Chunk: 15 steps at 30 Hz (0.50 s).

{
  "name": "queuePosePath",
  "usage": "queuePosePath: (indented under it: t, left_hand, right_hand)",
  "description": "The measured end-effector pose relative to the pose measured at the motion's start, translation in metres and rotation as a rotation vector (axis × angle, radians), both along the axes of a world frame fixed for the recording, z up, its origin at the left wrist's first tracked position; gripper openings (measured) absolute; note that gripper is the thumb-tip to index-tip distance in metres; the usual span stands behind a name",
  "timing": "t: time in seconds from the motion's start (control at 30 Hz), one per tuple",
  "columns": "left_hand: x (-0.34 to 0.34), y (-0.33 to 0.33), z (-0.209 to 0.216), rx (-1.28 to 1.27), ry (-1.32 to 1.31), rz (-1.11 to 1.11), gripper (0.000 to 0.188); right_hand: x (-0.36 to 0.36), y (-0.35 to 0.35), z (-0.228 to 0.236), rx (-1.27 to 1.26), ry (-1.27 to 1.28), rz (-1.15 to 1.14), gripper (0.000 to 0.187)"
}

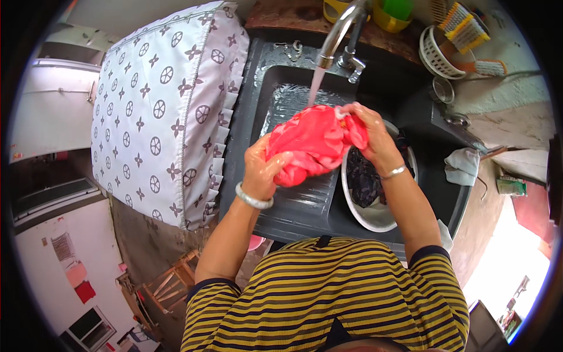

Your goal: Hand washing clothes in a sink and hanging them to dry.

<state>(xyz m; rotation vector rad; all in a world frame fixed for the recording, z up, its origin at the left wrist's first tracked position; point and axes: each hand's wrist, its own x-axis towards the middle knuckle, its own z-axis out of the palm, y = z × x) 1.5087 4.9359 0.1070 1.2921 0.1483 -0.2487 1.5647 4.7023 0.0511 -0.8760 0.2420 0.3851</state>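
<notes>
A wet red-and-pink patterned cloth [311, 141], perhaps a garment, is stretched between my hands over the dark sink [237, 176]. My left hand [263, 167], with a pale bangle at the wrist, grips its left end. At the other end my right hand [375, 135], wearing a silver bracelet, has its fingers closed round the bunched fabric. Water runs from the chrome faucet [340, 35] and falls just behind the cloth. Under my right forearm stands a white basin [375, 223] with dark wet cloth [363, 179] in it.
A white patterned cover [141, 111] with a frilled edge stands left of the sink. At the back right are a white plastic basket [437, 56] and brushes [466, 26]. A grey rag [463, 165] hangs at the sink's right edge. Yellow and green bowls [393, 14] sit behind the faucet.
</notes>
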Motion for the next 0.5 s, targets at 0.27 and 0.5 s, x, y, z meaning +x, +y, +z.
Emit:
queuePosePath:
  t: [0.27,0.5]
  left_hand:
    - [-0.021,-0.007,0.099,-0.323,-0.232,0.051,0.055]
    - [-0.006,-0.005,0.097,-0.223,-0.291,0.080,0.046]
  right_hand:
    - [-0.032,0.013,0.091,-0.058,-0.394,-0.014,0.040]
    - [-0.039,0.003,0.118,0.087,-0.446,-0.106,0.040]
